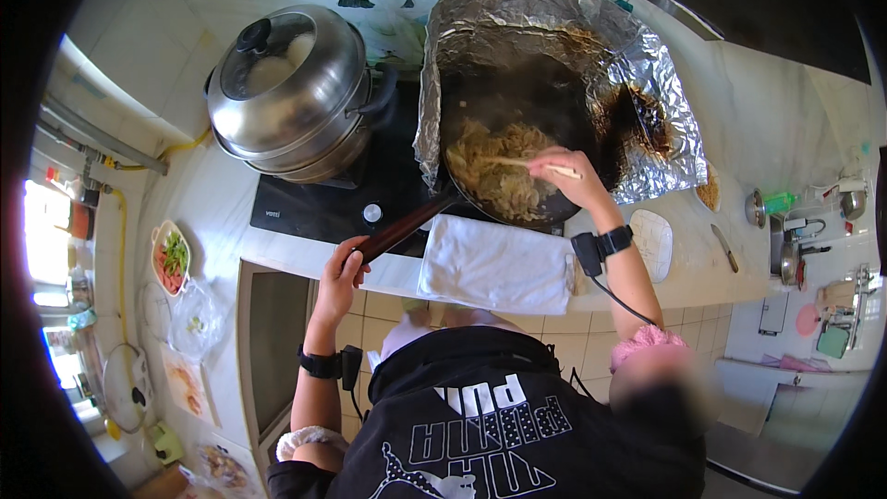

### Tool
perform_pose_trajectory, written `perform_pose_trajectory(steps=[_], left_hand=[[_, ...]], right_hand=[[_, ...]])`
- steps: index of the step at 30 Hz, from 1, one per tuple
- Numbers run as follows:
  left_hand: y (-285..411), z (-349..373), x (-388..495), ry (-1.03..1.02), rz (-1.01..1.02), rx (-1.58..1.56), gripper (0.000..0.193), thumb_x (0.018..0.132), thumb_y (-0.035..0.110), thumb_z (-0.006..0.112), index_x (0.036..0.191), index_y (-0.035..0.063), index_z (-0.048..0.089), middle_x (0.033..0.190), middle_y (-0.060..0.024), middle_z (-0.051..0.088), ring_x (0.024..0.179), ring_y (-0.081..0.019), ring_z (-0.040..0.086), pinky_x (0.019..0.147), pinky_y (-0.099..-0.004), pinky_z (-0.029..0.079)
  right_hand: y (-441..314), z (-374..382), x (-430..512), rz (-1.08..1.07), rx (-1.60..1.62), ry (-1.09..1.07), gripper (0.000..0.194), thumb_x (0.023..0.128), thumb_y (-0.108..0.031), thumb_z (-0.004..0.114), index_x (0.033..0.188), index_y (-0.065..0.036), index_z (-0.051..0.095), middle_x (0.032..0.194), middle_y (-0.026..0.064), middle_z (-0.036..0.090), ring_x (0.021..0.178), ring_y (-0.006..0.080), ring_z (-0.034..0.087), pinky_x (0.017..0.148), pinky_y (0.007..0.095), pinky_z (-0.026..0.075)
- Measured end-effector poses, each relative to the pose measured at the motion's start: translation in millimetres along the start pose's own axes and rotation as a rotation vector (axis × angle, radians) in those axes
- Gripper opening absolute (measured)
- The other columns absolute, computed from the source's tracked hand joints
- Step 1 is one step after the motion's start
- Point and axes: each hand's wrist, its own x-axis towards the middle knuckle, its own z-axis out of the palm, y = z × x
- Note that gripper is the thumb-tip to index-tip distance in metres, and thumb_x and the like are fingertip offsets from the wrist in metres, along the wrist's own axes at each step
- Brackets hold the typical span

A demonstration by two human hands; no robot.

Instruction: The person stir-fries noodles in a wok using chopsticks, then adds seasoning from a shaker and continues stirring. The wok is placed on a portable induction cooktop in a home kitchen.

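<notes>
A dark wok [554, 210] with shredded, browned food [509, 184] in it sits on the right side of a black glass cooktop [312, 211]. My left hand [341, 274] is closed around the end of the wok's long wooden handle [405, 225]. Over the wok's right part, my right hand [569, 177] grips a pale wooden utensil [509, 161], probably chopsticks, whose far end reaches into the food. Crumpled aluminium foil [662, 83], scorched brown in places, stands around the back and right of the wok. Some steam blurs the wok's back.
A lidded steel steamer [298, 104] with round pale items inside stands on the left burner. A folded white towel [495, 263] lies at the counter's front edge. A knife [725, 248] and a white dish [651, 246] lie right; a bowl of cut vegetables [170, 258] stands left.
</notes>
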Motion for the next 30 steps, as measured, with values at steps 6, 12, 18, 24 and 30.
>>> perform_pose_trajectory(steps=[6, 12, 18, 24, 30], left_hand=[[1.8, -0.6, 1.1, -0.010, -0.011, -0.012, 0.031, 0.106, 0.016, 0.049, 0.132, 0.0045, 0.060, 0.081, -0.0007, 0.060, 0.068, -0.0050, 0.048, 0.060, -0.0202, 0.039], [2.9, -1.3, 1.4, -0.013, -0.031, -0.024, 0.031, 0.106, 0.017, 0.049, 0.132, 0.0041, 0.060, 0.081, -0.0010, 0.060, 0.068, -0.0050, 0.048, 0.060, -0.0201, 0.039], [4.6, -2.5, 1.4, -0.037, -0.004, -0.006, 0.031, 0.106, 0.018, 0.048, 0.132, 0.0044, 0.060, 0.081, -0.0010, 0.060, 0.067, -0.0053, 0.047, 0.061, -0.0202, 0.039], [4.7, -3.1, 2.2, -0.045, -0.015, -0.004, 0.032, 0.106, 0.018, 0.047, 0.132, 0.0050, 0.059, 0.082, -0.0013, 0.060, 0.068, -0.0051, 0.047, 0.061, -0.0198, 0.039], [3.7, -2.9, 2.7, -0.037, -0.023, 0.005, 0.031, 0.106, 0.017, 0.047, 0.133, 0.0050, 0.059, 0.082, -0.0012, 0.060, 0.068, -0.0049, 0.047, 0.061, -0.0197, 0.039]], right_hand=[[-39.6, -39.8, -53.9, -0.248, -0.314, -0.116, 0.015, 0.088, -0.010, 0.075, 0.102, -0.003, 0.076, 0.095, 0.0092, 0.075, 0.084, 0.0179, 0.069, 0.074, 0.0306, 0.056], [-70.3, -10.0, -65.9, 0.189, 0.056, 0.123, 0.016, 0.096, -0.015, 0.069, 0.104, -0.001, 0.072, 0.093, 0.0099, 0.075, 0.078, 0.0161, 0.070, 0.070, 0.0288, 0.054], [-39.2, 77.2, -50.3, -0.151, -0.392, 0.150, 0.013, 0.090, -0.004, 0.068, 0.102, 0.000, 0.068, 0.101, 0.0174, 0.070, 0.087, 0.0331, 0.068, 0.077, 0.0375, 0.057], [-6.0, 36.6, -61.1, -0.230, -0.695, 0.277, 0.015, 0.088, -0.005, 0.068, 0.101, 0.002, 0.068, 0.101, 0.0164, 0.071, 0.091, 0.0336, 0.067, 0.081, 0.0403, 0.056], [1.7, 2.9, -74.5, -0.066, -0.650, 0.473, 0.009, 0.091, -0.005, 0.065, 0.097, 0.001, 0.067, 0.091, 0.0181, 0.070, 0.086, 0.0368, 0.065, 0.074, 0.0433, 0.054]])
